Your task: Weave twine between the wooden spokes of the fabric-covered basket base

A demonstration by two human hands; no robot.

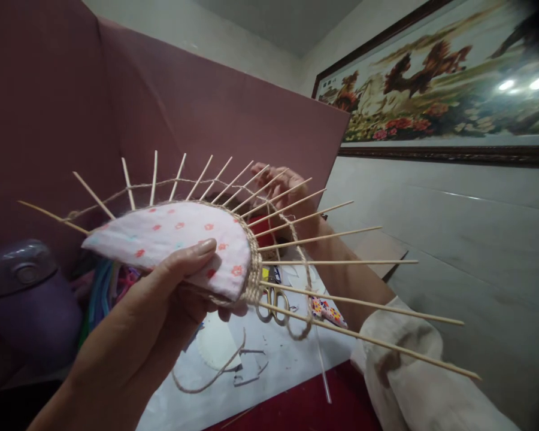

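Observation:
My left hand [161,293] grips a half-round piece covered in white floral fabric [166,230], thumb on top and fingers underneath. Thin wooden sticks [296,236] fan out from its curved edge, where several rows of jute twine [255,269] are woven tightly. A loose length of the twine runs in and out among the sticks further out, then hangs in a loop at the right. Behind the upper right sticks is my right hand [285,185], its fingers curled at the twine and partly hidden by the sticks.
Below, gold-handled scissors [276,305], a cream paper disc [215,341] and a curved twine end [206,383] lie on white paper [269,371]. A lilac bottle [27,305] stands at left. Pink panels [215,108] rise behind; a framed horse picture [431,90] hangs right.

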